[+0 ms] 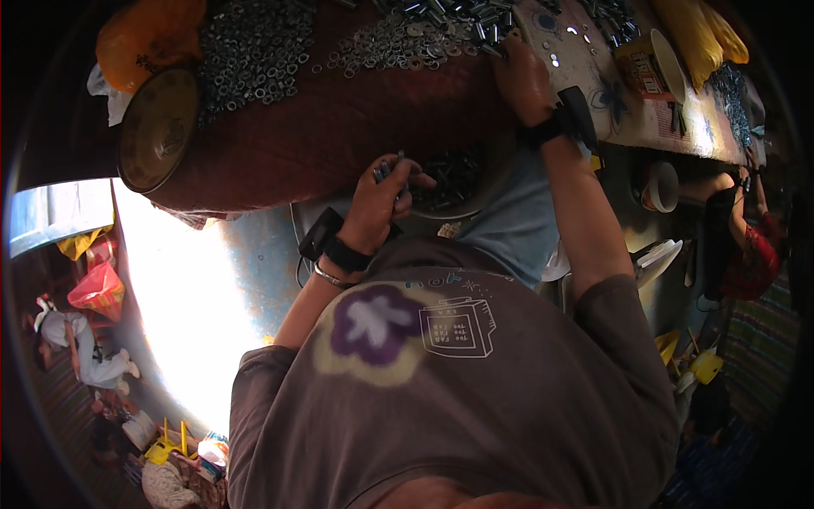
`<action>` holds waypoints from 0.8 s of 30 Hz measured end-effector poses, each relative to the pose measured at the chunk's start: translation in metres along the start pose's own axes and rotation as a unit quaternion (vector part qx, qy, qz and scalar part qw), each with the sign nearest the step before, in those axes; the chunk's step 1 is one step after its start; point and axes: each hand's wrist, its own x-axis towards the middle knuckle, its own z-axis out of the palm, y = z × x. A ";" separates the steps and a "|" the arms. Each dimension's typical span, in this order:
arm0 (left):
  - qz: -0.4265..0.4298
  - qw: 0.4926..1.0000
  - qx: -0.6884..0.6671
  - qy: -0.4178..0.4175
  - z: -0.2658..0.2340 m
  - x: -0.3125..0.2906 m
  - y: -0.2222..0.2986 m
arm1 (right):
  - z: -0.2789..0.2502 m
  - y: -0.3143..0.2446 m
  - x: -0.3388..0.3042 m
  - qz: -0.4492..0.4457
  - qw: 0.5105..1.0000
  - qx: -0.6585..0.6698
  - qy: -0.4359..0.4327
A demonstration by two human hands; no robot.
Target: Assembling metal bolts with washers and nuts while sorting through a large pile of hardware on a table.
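Metal pieces [386, 172] rest in the left hand [379, 197], its fingers curled around them, just off the near edge of the table [339, 136]; that elbow is bent, the forearm slanting inward toward the table. The right arm reaches farther, over the table, with the right hand [522, 78] at the loose tubes [490, 25] on its far side. Whether those fingers pinch one, I cannot tell.

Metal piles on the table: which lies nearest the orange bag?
The nut pile, leftmost; the washer pile and cylinders by the right hand lie farther right.
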 end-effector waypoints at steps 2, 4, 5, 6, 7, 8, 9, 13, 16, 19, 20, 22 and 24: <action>0.008 1.000 0.005 0.005 0.000 -0.002 0.001 | -0.001 -0.005 -0.006 -0.005 1.000 0.011 0.002; 0.013 1.000 0.012 0.006 0.001 0.001 0.005 | -0.008 -0.012 -0.008 -0.024 0.999 0.026 0.006; 0.014 1.000 0.014 0.006 0.001 0.001 0.006 | -0.008 -0.015 -0.011 -0.028 0.999 0.025 0.000; 0.016 1.000 0.017 0.004 0.000 0.001 0.006 | -0.008 -0.018 -0.012 -0.032 0.999 0.024 -0.006; 0.018 1.000 0.019 0.002 0.000 0.001 0.007 | -0.008 -0.020 -0.013 -0.036 0.999 0.023 -0.012; 0.019 0.999 0.028 0.008 0.001 0.002 0.009 | -0.008 -0.020 -0.014 -0.037 0.999 0.018 -0.012; 0.021 0.999 0.038 0.016 0.004 0.002 0.012 | -0.007 -0.021 -0.014 -0.039 0.999 0.015 -0.012; 0.045 0.998 0.013 0.031 0.000 0.002 0.010 | -0.012 -0.032 -0.012 -0.007 0.999 -0.048 0.003; 0.043 0.997 0.017 0.058 0.000 0.003 0.011 | -0.006 -0.040 -0.006 -0.061 0.998 -0.004 0.001; 0.039 0.997 0.049 0.041 -0.001 0.003 0.016 | 0.000 -0.050 -0.003 -0.074 0.996 -0.029 -0.047; 0.041 0.997 0.057 0.036 0.000 0.004 0.018 | 0.002 -0.050 -0.002 -0.066 0.996 -0.025 -0.048; 0.046 0.996 0.072 0.029 0.001 0.003 0.019 | 0.008 -0.048 0.000 -0.050 0.997 -0.014 -0.052; 0.055 0.995 0.078 0.031 0.001 0.002 0.019 | 0.011 -0.047 0.003 -0.052 0.996 -0.021 -0.062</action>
